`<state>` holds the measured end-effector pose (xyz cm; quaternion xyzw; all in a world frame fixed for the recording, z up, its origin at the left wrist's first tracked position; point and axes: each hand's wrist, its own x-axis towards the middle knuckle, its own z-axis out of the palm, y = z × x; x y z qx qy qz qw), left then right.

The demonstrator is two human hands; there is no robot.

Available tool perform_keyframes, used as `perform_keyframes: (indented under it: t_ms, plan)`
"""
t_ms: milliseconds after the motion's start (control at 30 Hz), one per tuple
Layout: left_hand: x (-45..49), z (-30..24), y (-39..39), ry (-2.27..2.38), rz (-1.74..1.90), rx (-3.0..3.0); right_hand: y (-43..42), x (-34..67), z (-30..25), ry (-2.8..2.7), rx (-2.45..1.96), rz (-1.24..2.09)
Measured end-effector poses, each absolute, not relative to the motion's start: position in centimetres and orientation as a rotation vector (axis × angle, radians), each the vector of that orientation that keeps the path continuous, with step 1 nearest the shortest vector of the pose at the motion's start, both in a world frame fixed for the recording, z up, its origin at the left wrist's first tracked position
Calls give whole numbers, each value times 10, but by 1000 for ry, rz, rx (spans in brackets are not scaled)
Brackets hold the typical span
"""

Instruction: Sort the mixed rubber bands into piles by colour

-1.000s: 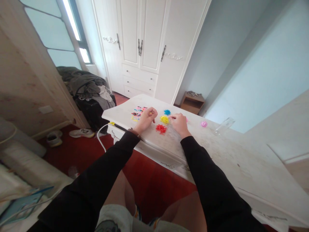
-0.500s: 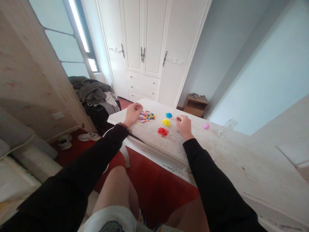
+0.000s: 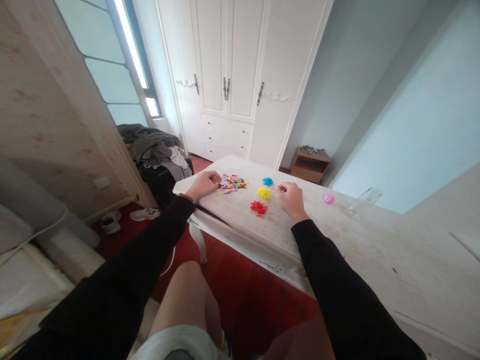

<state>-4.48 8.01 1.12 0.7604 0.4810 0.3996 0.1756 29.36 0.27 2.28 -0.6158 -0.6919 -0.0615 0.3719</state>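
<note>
My left hand (image 3: 204,184) rests low at the left edge of a mixed heap of small multicoloured strips (image 3: 234,183) on the white table. Its fingers are curled, and a small dark piece shows by the fingertips. My right hand (image 3: 292,198) is closed with the fingertips drawn together, just right of the sorted heaps. What it holds, if anything, is too small to make out. Between the hands lie a blue heap (image 3: 267,181), a yellow heap (image 3: 263,193) and a red heap (image 3: 258,208), all of similar small pieces.
A pink round object (image 3: 329,199) and a clear glass-like container (image 3: 365,201) stand on the table (image 3: 352,250) to the right. Beyond the table are a white wardrobe (image 3: 232,60) and a small wooden cabinet (image 3: 309,165). Dark clothes (image 3: 152,147) are piled at left.
My left hand has drawn back leftward and lower, uncovering more of the mixed heap. The right hand stays closed beside the yellow heap. The whole view has shifted slightly.
</note>
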Motion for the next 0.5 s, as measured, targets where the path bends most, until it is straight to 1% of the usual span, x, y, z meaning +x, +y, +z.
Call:
perform_keyframes:
  t_ms: [267, 500]
  plan:
    - [-44, 9, 78, 1314, 1262, 2066, 4, 293, 21, -1794, -1539, -140]
    - [-42, 12, 74, 1292, 1293, 2024, 4, 296, 19, -1797, -1538, -120]
